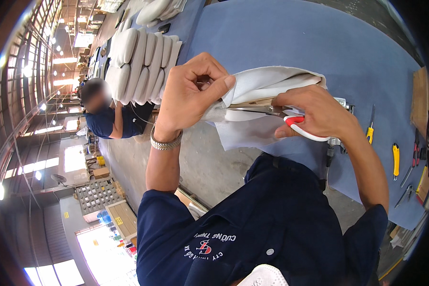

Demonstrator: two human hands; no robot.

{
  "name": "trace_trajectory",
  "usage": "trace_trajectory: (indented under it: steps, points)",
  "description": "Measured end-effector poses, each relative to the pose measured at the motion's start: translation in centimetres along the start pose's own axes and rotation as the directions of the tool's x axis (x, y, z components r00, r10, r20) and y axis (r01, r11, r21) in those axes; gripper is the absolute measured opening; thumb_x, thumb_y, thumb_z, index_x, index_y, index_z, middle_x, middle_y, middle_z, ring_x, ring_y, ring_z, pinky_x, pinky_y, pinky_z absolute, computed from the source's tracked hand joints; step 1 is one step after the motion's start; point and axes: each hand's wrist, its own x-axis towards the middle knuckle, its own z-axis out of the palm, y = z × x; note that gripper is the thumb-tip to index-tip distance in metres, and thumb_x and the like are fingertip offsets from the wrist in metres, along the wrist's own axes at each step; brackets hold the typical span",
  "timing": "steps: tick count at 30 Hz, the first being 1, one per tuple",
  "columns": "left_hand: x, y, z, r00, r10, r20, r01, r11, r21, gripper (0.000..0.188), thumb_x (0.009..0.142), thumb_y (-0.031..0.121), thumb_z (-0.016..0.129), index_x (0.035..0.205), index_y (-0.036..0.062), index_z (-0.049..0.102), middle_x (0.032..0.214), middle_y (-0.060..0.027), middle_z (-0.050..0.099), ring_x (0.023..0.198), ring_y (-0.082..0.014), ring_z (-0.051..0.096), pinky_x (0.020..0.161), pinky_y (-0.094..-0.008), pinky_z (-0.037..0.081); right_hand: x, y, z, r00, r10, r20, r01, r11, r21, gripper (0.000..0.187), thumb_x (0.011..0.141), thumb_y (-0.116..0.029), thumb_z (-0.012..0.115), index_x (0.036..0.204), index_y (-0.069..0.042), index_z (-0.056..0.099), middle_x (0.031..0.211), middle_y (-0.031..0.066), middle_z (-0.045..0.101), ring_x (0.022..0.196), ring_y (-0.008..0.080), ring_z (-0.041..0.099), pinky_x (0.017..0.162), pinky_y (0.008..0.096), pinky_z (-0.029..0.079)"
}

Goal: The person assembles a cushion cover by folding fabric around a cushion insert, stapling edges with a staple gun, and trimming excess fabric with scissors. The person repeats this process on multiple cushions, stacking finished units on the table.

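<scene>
At the near edge of the blue table, a white upholstered piece stands tilted, with a strip of bare wood along its underside. My left hand pinches the white covering fabric at its left end, thumb and forefinger closed. My right hand grips scissors with red-and-white handles; their blades point left along the wooden edge, under the fold. A loose flap of white fabric hangs below the blades. The blade tips lie close to the fabric near my left hand; whether they touch it I cannot tell.
Stacked white padded pieces stand to the left, near another person in dark blue. Right on the blue table lie a yellow-handled screwdriver, a yellow utility knife and pliers. A metal tool with a hose is beside my right wrist.
</scene>
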Motion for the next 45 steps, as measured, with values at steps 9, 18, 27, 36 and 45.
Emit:
trace_trajectory:
  steps: [9, 18, 27, 36, 45]
  points:
    - [-0.2, -0.2, -0.5, 0.998, 0.015, 0.066, -0.011, 0.999, -0.051, 0.015, 0.092, 0.006, 0.077, 0.082, -0.0014, 0.069, 0.088, -0.0031, 0.064, 0.073, -0.0048, 0.056, 0.064, -0.0228, 0.045, 1.0, 0.1, 0.5, 0.998, -0.064, -0.014, 0.065, 0.998, 0.026, 0.058, 0.075, -0.052, 0.085, 0.104, -0.003, 0.074, 0.086, 0.0175, 0.072, 0.08, 0.0378, 0.069, 0.071, 0.0446, 0.052]
    - [0.1, -0.6, -1.3, 0.997, -0.025, 0.076, 0.029, 0.999, -0.044, 0.017, 0.093, 0.007, 0.077, 0.082, -0.0028, 0.07, 0.087, -0.0012, 0.063, 0.07, -0.0038, 0.052, 0.062, -0.0226, 0.042, 1.8, 0.2, 1.3, 0.993, -0.097, -0.07, 0.097, 0.995, -0.004, 0.055, 0.078, -0.053, 0.083, 0.101, -0.005, 0.074, 0.073, 0.0168, 0.069, 0.07, 0.0368, 0.067, 0.065, 0.0451, 0.05]
    - [0.2, -1.3, -1.4, 0.998, -0.057, -0.006, 0.056, 0.994, -0.096, 0.021, 0.096, 0.012, 0.075, 0.082, -0.0019, 0.071, 0.084, 0.0006, 0.064, 0.069, -0.0031, 0.052, 0.061, -0.0215, 0.041, 2.0, 0.3, 0.9, 0.998, -0.061, -0.013, 0.061, 0.997, 0.036, 0.055, 0.078, -0.052, 0.084, 0.104, -0.005, 0.073, 0.081, 0.018, 0.071, 0.076, 0.0378, 0.067, 0.069, 0.0451, 0.05]
    - [1.9, -0.8, -0.3, 0.898, -0.005, -0.441, -0.093, 0.975, -0.201, 0.047, 0.107, 0.035, 0.061, 0.082, -0.0028, 0.073, 0.078, -0.0094, 0.072, 0.052, -0.0113, 0.061, 0.055, -0.0249, 0.051, -0.8, 2.0, 1.8, 0.974, -0.1, -0.206, 0.144, 0.967, 0.211, 0.063, 0.072, -0.045, 0.09, 0.115, -0.003, 0.07, 0.091, 0.0112, 0.069, 0.079, 0.0259, 0.065, 0.074, 0.0353, 0.052]
    - [2.2, 0.9, 1.0, 0.879, 0.035, -0.476, -0.124, 0.98, -0.158, 0.051, 0.108, 0.036, 0.058, 0.081, -0.0039, 0.074, 0.072, -0.0076, 0.07, 0.046, -0.009, 0.056, 0.047, -0.0222, 0.042, 2.7, -4.4, 1.9, 0.802, -0.15, -0.578, 0.219, 0.974, 0.051, 0.047, 0.078, -0.011, 0.086, 0.121, -0.006, 0.067, 0.085, 0.0069, 0.069, 0.07, 0.0194, 0.065, 0.066, 0.0307, 0.052]
